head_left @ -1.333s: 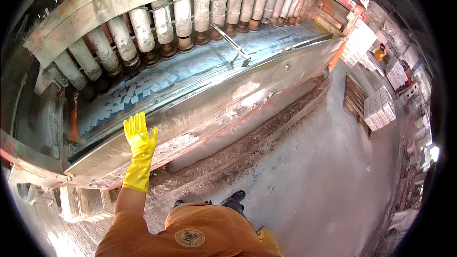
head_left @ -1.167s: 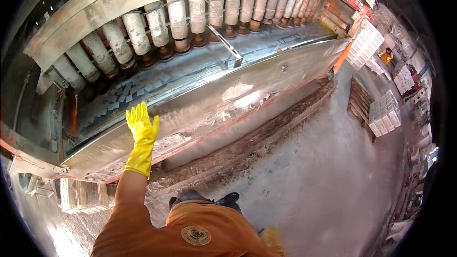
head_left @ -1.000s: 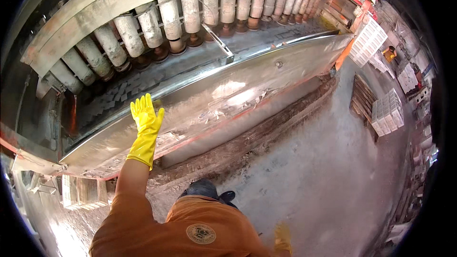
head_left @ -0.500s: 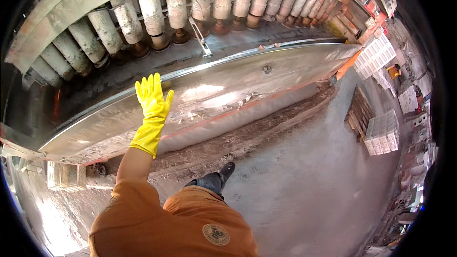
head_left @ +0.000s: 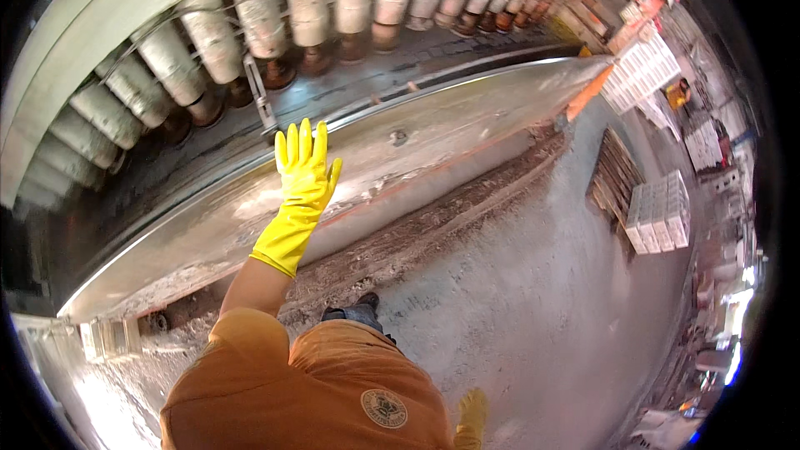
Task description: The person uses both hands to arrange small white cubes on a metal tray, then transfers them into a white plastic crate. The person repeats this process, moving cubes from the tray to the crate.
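My left hand (head_left: 304,179), in a yellow rubber glove, reaches forward with its fingers stretched out and the thumb apart. It holds nothing. Its fingertips overlap the upper edge of a long metal side panel (head_left: 450,121) of a large machine; whether they touch it I cannot tell. Just beyond them a thin metal bracket (head_left: 260,96) slants down from the machine. My right hand (head_left: 472,418), also in a yellow glove, hangs low beside my orange shirt at the bottom edge. It looks dim and blurred, so its fingers do not show clearly.
A row of thick grey cylinders (head_left: 307,0) stands behind the panel over a dark wet bed. Rubble and dirt (head_left: 433,217) line the machine's foot. On the right are a wooden pallet (head_left: 612,168) and stacked white blocks (head_left: 658,212). A pale crate (head_left: 111,340) sits left.
The machine has shifted leftward in view, and my left hand is now further right along the panel, near the bracket. My right hand has come into view at the bottom.
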`<move>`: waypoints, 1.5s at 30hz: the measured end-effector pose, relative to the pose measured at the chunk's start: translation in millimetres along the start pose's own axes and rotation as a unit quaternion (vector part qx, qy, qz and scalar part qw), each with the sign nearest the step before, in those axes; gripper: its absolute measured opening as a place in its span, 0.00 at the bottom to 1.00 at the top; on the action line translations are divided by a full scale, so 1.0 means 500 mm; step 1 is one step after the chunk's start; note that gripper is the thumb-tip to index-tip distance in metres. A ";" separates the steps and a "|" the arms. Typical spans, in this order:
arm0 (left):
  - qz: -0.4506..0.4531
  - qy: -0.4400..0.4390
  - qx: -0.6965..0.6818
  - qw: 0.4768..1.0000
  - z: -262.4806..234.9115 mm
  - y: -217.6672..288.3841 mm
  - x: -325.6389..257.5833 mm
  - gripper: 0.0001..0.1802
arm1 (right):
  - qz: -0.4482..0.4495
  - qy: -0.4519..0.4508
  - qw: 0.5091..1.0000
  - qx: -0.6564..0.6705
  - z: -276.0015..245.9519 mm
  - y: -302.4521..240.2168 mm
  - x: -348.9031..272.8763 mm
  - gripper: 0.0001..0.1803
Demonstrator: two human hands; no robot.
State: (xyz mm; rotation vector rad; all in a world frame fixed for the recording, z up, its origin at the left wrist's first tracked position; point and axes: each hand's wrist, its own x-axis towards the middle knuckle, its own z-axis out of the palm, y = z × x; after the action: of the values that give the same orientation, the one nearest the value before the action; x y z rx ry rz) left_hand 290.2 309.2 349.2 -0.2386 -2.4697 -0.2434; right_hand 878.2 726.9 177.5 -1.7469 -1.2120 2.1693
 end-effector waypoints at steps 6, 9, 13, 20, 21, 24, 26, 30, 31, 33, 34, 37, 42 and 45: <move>-0.009 0.012 -0.019 1.000 0.082 0.135 0.096 0.44 | 0.078 0.052 0.990 -0.109 0.028 -0.041 0.012 0.25; -0.029 0.021 -0.016 0.999 0.095 0.183 0.123 0.43 | 0.098 0.051 0.985 -0.132 0.045 -0.083 0.046 0.25; -0.030 0.039 0.037 0.998 0.086 0.204 0.139 0.40 | 0.102 0.040 0.983 -0.145 0.053 -0.171 0.138 0.24; -0.021 0.001 0.105 0.994 0.065 0.237 0.173 0.43 | 0.093 0.021 0.982 -0.161 0.013 -0.407 0.384 0.23; -0.031 -0.012 0.111 0.993 0.062 0.239 0.180 0.43 | 0.094 0.016 0.982 -0.165 0.006 -0.441 0.418 0.23; -0.150 -0.019 0.176 0.973 0.091 0.264 0.194 0.45 | 0.072 -0.001 0.981 -0.178 -0.019 -0.586 0.547 0.23; -0.233 -0.029 0.236 0.943 0.129 0.277 0.205 0.49 | 0.047 -0.008 0.982 -0.180 -0.034 -0.683 0.629 0.22; -0.278 -0.088 0.242 0.926 0.206 0.444 0.288 0.53 | -0.003 -0.002 0.983 -0.181 -0.039 -0.865 0.747 0.22; -0.273 -0.086 0.238 0.928 0.221 0.477 0.300 0.53 | -0.012 -0.010 0.983 -0.184 -0.016 -0.904 0.771 0.22; -0.242 -0.059 0.226 0.942 0.277 0.522 0.317 0.54 | -0.022 -0.028 0.980 -0.193 0.022 -0.966 0.815 0.21; -0.230 -0.045 0.222 0.947 0.302 0.561 0.337 0.54 | -0.026 -0.042 0.979 -0.196 0.041 -0.989 0.836 0.21; -0.172 0.027 0.197 0.965 0.404 0.671 0.408 0.52 | -0.020 -0.120 0.975 -0.185 0.060 -1.020 0.924 0.22; -0.106 0.107 0.138 0.979 0.573 0.885 0.552 0.47 | 0.077 -0.093 0.971 -0.208 0.025 -1.081 1.125 0.22; -0.081 0.097 0.097 0.987 0.687 1.051 0.655 0.45 | 0.093 -0.048 0.971 -0.216 0.047 -1.209 1.183 0.21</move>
State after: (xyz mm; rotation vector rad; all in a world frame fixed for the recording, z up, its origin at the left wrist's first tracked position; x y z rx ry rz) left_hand -44.7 933.2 343.6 0.0658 -2.3002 -0.0872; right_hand 427.9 1438.7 97.8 -2.0037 -1.7188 2.2385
